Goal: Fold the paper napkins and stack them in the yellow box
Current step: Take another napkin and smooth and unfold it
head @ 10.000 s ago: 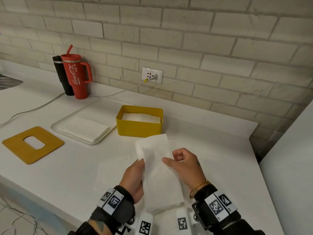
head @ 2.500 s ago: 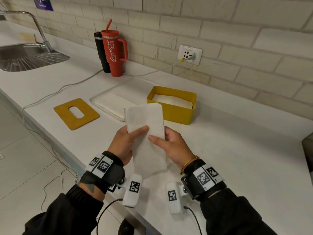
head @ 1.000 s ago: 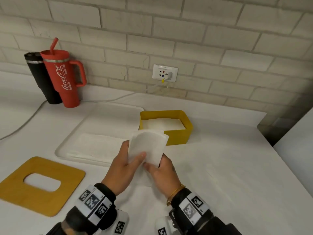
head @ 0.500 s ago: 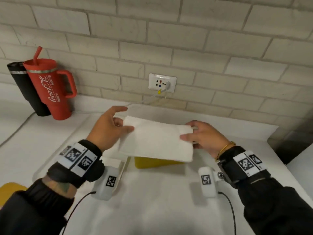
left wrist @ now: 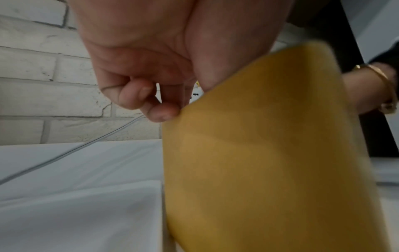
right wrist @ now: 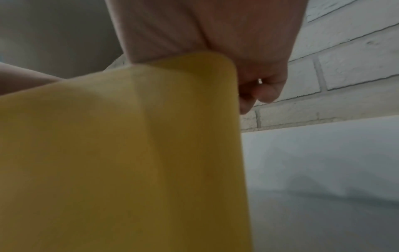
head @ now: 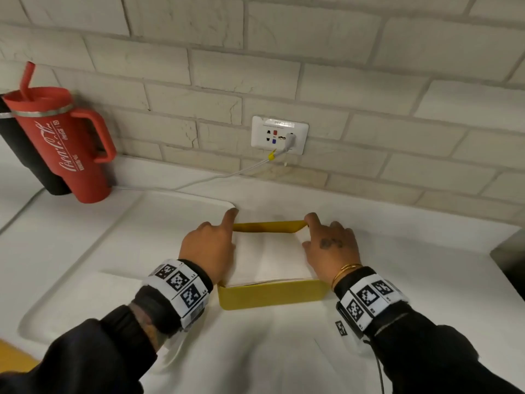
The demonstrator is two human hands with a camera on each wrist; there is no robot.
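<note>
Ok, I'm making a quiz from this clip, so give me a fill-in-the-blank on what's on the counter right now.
1. The folded napkins lie inside the ____ box.
2. The red tumbler stands to the ____ of the box.
3. A white cable is plugged into the wall ____.
4. The left hand and right hand rest at the box's two ____.

Missing words: yellow; left; socket; ends

The left hand and right hand cover both ends of the napkin stack in the yellow box, whose blurred wall fills both wrist views, so the fingertips' contact perhaps stays unclear, while the black tumbler is cut off.
</note>
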